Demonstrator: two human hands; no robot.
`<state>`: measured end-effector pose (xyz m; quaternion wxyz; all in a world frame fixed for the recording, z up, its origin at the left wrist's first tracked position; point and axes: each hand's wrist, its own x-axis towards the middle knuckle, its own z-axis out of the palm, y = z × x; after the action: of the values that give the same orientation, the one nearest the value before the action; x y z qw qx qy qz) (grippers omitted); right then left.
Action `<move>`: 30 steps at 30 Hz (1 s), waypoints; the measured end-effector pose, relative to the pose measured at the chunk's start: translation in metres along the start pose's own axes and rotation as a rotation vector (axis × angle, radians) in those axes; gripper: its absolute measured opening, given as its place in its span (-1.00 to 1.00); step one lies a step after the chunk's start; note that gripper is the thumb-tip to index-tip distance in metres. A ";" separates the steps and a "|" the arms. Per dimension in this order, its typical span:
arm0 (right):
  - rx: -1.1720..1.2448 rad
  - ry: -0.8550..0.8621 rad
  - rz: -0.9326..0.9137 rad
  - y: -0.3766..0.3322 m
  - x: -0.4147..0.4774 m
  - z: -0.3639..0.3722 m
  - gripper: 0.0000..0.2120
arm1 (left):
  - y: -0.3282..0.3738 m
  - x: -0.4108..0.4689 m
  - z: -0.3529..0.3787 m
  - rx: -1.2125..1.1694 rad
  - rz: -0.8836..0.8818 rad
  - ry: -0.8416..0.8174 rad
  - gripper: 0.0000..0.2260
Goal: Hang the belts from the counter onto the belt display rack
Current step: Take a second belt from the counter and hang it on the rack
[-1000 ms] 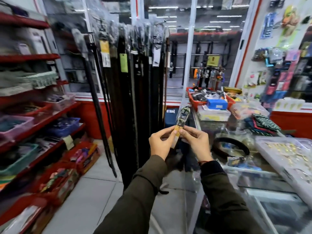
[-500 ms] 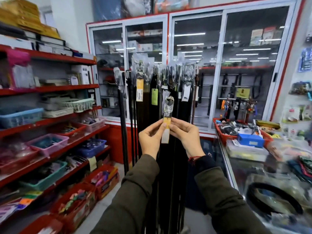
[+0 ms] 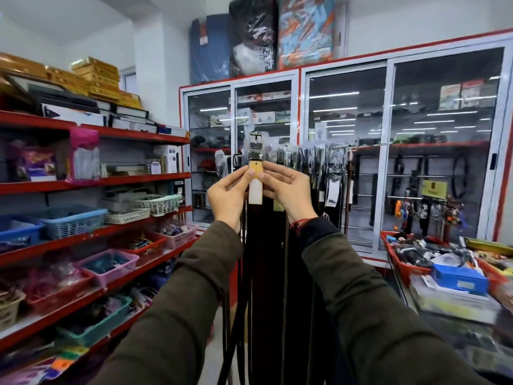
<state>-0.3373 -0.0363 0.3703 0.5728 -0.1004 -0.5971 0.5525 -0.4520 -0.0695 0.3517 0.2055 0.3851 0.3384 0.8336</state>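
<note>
I hold a dark belt (image 3: 256,245) upright in front of me, its silver buckle (image 3: 254,145) at the top and a yellow-and-white tag just below it. My left hand (image 3: 226,195) and my right hand (image 3: 288,190) both pinch the belt at the tag, just under the buckle. The strap hangs straight down between my forearms. Right behind it stands the belt display rack (image 3: 311,157), with several dark belts in clear wrap hanging from its top rail. The buckle is level with the rack's top.
Red shelves (image 3: 91,184) with plastic baskets line the left. A glass cabinet with red trim (image 3: 347,162) fills the back wall. The counter (image 3: 455,295) at the right carries red trays, a blue box and loose goods.
Both hands have raised the belt from waist height near the counter up to the rack's top. My view has tilted upward and the counter has slid to the lower right.
</note>
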 end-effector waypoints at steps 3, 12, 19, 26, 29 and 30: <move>-0.030 -0.001 0.005 -0.001 0.010 0.009 -0.64 | 0.004 0.009 -0.001 0.020 -0.002 0.043 -0.77; -0.113 0.072 0.022 0.006 0.026 0.015 -0.70 | -0.002 0.024 -0.003 0.032 -0.055 0.045 -0.79; -0.554 0.140 -0.092 0.033 0.036 0.000 -0.73 | -0.028 0.029 -0.003 0.284 0.054 0.029 -0.74; -1.017 0.148 -0.407 0.068 0.000 -0.032 -0.60 | -0.068 -0.005 -0.006 0.786 0.423 -0.066 -0.54; -1.132 0.232 -0.428 0.084 -0.018 -0.051 -0.56 | -0.086 -0.025 -0.011 1.004 0.548 -0.092 -0.50; -1.177 0.253 -0.426 0.089 -0.026 -0.059 -0.54 | -0.095 -0.032 -0.013 1.057 0.582 -0.113 -0.49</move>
<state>-0.3280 0.0093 0.2707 0.5850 -0.3417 -0.7354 -0.0101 -0.4346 -0.0288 0.2615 -0.2324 0.5556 0.5758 0.5529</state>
